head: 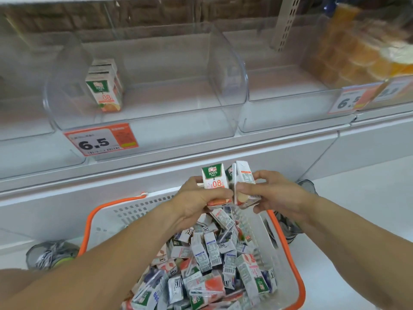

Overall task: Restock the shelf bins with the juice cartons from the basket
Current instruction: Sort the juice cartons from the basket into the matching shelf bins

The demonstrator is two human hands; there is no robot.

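Shop shelf point(201, 151) behind; clear bin point(147, 121) holds upright cartons point(105, 86). Left hand point(196, 200) grips carton point(214, 179), right hand point(274, 193) grips second carton point(244, 175), above basket point(288, 249).

Shop, price tag point(101, 139), shelf bin point(145, 86)

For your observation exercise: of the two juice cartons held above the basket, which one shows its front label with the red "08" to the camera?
The carton in the left hand, carton: its green-topped front faces the camera. The right hand's carton shows its printed side panel.
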